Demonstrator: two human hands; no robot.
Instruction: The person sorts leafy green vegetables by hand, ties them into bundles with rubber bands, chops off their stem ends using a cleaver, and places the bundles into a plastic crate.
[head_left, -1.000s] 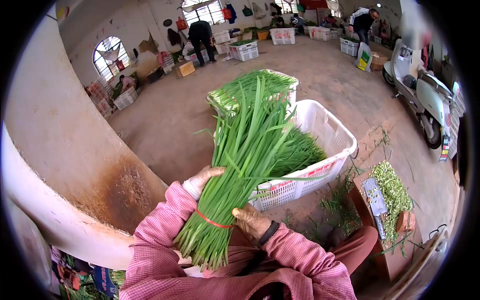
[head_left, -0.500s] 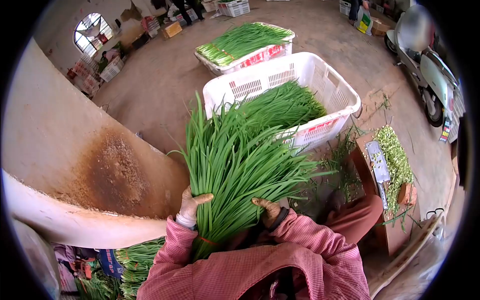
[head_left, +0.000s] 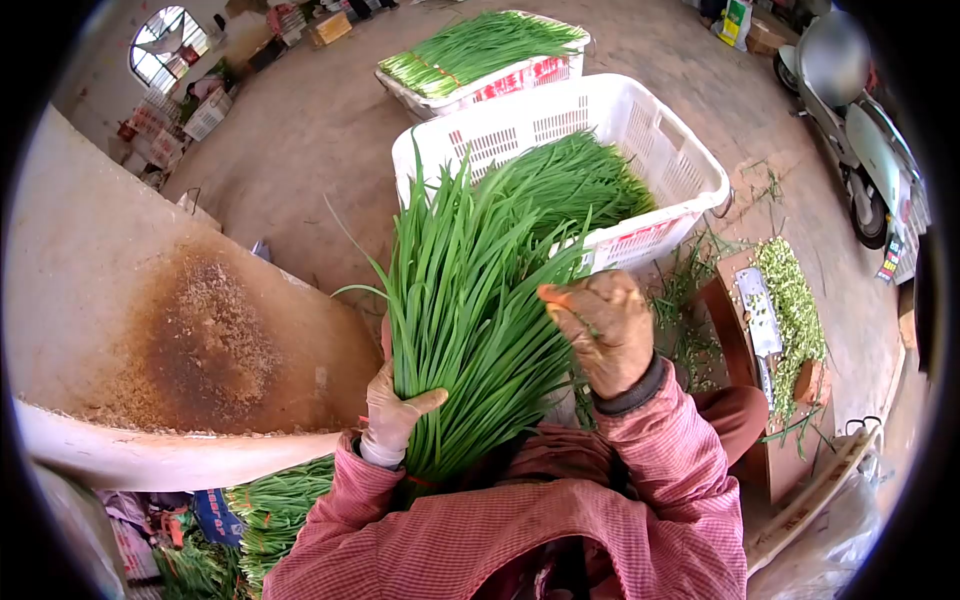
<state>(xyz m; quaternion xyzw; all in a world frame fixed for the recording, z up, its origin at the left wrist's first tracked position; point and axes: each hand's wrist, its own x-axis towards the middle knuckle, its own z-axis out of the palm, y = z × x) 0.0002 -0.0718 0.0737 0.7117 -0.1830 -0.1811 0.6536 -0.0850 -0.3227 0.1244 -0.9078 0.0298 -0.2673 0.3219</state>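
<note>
A large bunch of long green stalks (head_left: 470, 310) stands leaves up before me, a red band low around it. My left hand (head_left: 392, 410) grips its left side, thumb across the stalks. To the right of the bunch, my right hand (head_left: 600, 325) is raised with its fingers bent together; something small and orange-red shows at the fingertips, too small to name. Just beyond is a white plastic crate (head_left: 680, 180) with more green stalks (head_left: 575, 185) lying inside. Farther back, a second white crate (head_left: 470, 97) is heaped with banded greens (head_left: 490, 50).
On the right a low wooden bench (head_left: 735, 275) bears a cleaver (head_left: 760, 312) and chopped stalk pieces (head_left: 792, 300). A scooter (head_left: 860, 150) stands beyond. A stained, curved pale wall (head_left: 210, 340) rises at the left, with more green bundles (head_left: 285, 510) below it.
My right hand has left the bunch and risen, with something orange-red now at its fingertips. My left hand stays on the bunch. The view has tilted further down.
</note>
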